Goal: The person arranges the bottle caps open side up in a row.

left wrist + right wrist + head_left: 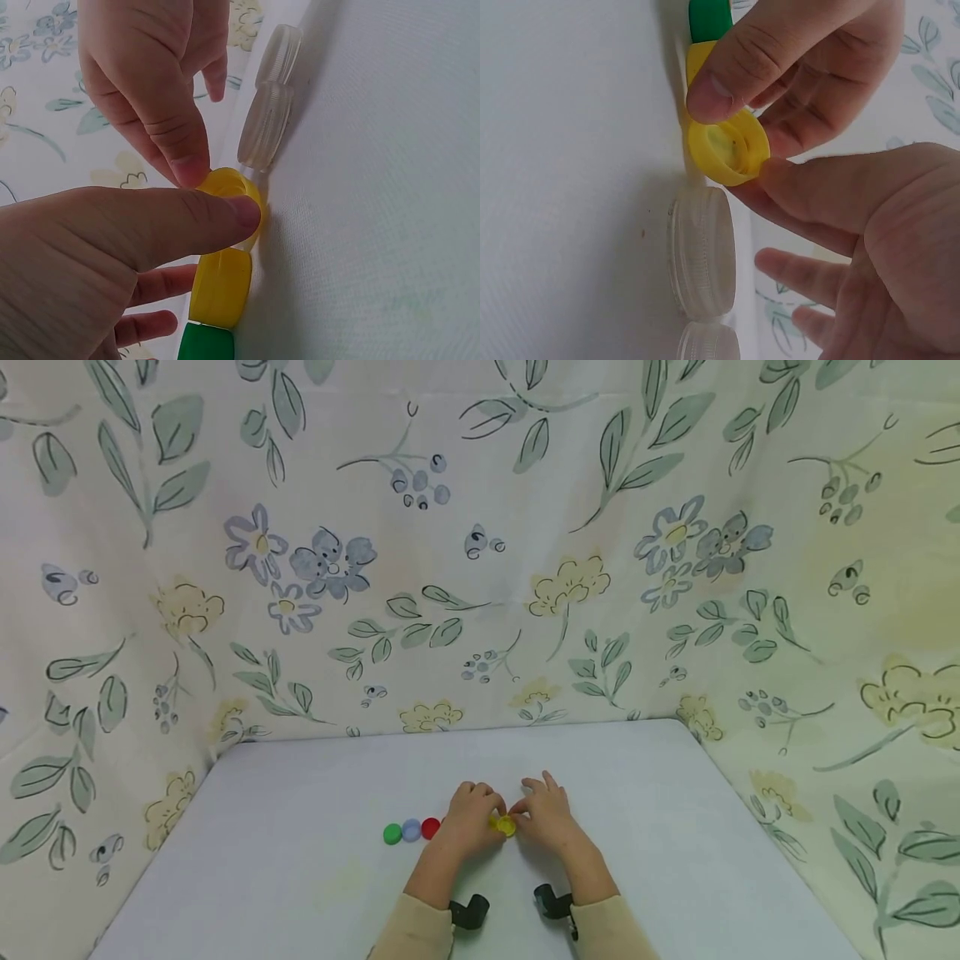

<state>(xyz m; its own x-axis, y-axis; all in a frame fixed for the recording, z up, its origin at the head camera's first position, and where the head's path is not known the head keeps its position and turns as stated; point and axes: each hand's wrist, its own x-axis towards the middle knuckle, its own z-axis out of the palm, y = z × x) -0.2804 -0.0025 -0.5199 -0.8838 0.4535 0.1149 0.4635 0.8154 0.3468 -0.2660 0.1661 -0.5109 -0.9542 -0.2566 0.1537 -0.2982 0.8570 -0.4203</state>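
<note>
A yellow bottle cap (730,148), its hollow side showing in the right wrist view, stands tilted between the two hands. My left hand (474,818) pinches one edge, its thumb lying across the cap in the left wrist view. On the opposite edge, the thumb and a finger of my right hand (545,814) pinch it too, while other fingers spread away. Right beside it is a second yellow cap (221,289), followed by a green cap (206,343). Two clear caps (266,124) lie on the other side, close to the right hand.
Farther left in the row are another green cap (392,834), a light blue cap (411,830) and a red cap (431,828); the left hand hides part of the row. A white cloth covers the table (300,877). Behind it hangs a floral curtain (450,568).
</note>
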